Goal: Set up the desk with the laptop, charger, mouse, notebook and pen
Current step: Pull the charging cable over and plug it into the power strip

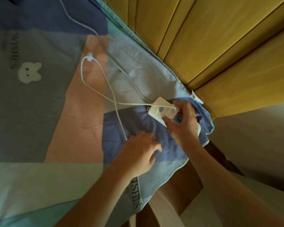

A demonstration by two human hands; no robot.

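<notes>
Patchwork bedsheet (39, 112), yellow headboard (220, 46), white charger (170, 113)

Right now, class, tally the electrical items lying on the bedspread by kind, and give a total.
Power strip: 1
Charger brick, gripped by the right hand: 1
White cables: 2, the thin charger cable and the thicker strip cable
Total: 4

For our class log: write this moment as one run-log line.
right hand: gripping charger at power strip | left hand: on bedsheet, at cable
</notes>
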